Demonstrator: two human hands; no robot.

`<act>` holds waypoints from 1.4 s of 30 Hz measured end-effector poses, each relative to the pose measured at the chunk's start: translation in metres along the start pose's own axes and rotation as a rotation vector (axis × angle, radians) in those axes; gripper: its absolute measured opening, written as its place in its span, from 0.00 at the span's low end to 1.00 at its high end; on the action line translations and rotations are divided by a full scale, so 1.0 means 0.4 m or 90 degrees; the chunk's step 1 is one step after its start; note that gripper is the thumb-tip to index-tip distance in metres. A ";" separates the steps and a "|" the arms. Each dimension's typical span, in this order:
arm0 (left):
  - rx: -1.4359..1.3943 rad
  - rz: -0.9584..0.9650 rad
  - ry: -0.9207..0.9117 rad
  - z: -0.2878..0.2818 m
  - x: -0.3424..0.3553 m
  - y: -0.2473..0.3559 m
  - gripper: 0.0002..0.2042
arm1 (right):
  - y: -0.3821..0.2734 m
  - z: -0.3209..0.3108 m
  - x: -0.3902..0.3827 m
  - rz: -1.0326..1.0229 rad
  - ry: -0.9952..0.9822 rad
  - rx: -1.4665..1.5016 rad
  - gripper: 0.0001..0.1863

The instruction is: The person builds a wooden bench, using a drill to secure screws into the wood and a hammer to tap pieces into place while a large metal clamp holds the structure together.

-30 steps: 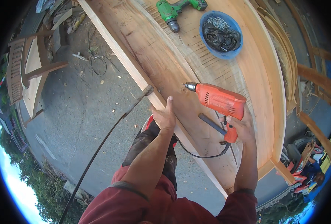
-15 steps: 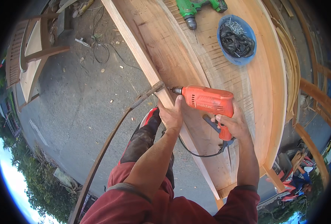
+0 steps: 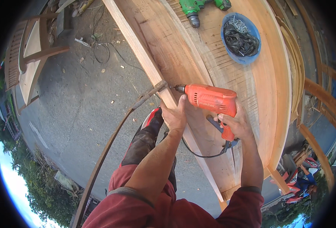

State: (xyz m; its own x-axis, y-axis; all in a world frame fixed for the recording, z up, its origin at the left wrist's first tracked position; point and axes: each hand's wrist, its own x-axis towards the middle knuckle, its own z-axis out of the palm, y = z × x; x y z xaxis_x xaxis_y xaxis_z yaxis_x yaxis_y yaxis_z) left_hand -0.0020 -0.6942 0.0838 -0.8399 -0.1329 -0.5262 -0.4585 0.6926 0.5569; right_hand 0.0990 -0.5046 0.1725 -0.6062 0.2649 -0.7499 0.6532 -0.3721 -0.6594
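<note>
A red-orange corded drill is in my right hand, its grip wrapped by my fingers. The drill lies level, with its chuck pointing left at the inner side of a long pale wooden rail. The bit is too small to make out at the wood. My left hand is closed round the rail just below that spot, thumb on the inner side. Close above the hand, the thick end of a long brown bar rests across the rail. A dark cord hangs from the drill's handle and passes over the rail.
Wide, curved wooden boards spread to the right. On them lie a green cordless drill with a bit fitted and a blue bowl of screws and black plastic. Left of the rail, a cable and wood scraps litter the grey ground.
</note>
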 end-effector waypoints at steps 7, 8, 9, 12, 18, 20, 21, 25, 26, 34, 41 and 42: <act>0.026 0.012 0.005 0.001 -0.001 -0.007 0.42 | -0.003 0.007 -0.015 -0.019 0.015 0.028 0.30; 0.026 0.017 0.006 0.000 0.000 -0.008 0.42 | -0.002 0.007 -0.016 -0.034 0.016 0.028 0.30; 0.026 0.016 0.006 0.001 0.000 -0.008 0.42 | 0.000 0.006 -0.015 -0.033 0.016 0.027 0.30; 0.030 0.008 0.001 0.002 0.001 -0.009 0.42 | 0.002 0.004 -0.012 -0.059 0.008 0.037 0.30; 0.005 0.007 -0.012 -0.001 -0.003 0.003 0.43 | -0.006 0.008 -0.012 -0.042 0.005 0.019 0.30; 0.024 0.004 -0.015 -0.002 -0.002 0.004 0.42 | -0.005 0.006 -0.009 -0.029 0.003 0.001 0.30; 0.023 0.004 -0.015 -0.002 0.000 0.001 0.42 | -0.006 0.006 -0.007 -0.028 0.003 0.001 0.30; 0.028 0.013 -0.001 0.004 0.001 -0.010 0.41 | -0.008 0.009 -0.004 -0.023 -0.007 -0.007 0.30; 0.039 0.014 0.004 0.006 0.001 -0.012 0.40 | -0.008 0.011 -0.003 -0.031 0.007 -0.004 0.31; -0.002 0.048 0.001 0.003 -0.005 -0.006 0.35 | -0.074 0.012 0.010 -0.056 -0.003 -0.277 0.35; 0.003 0.059 -0.006 0.003 -0.004 -0.012 0.32 | -0.115 0.026 0.013 -0.094 -0.054 -0.383 0.37; 0.001 0.056 -0.005 0.003 -0.003 -0.014 0.32 | -0.125 0.030 0.013 -0.093 -0.057 -0.385 0.37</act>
State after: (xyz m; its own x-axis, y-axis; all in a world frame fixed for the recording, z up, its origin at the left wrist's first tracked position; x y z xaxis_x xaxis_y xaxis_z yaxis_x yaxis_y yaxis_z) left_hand 0.0019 -0.6968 0.0805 -0.8744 -0.0665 -0.4806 -0.3830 0.7028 0.5995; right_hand 0.0576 -0.4953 0.2022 -0.7269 0.1895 -0.6601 0.6862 0.2389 -0.6871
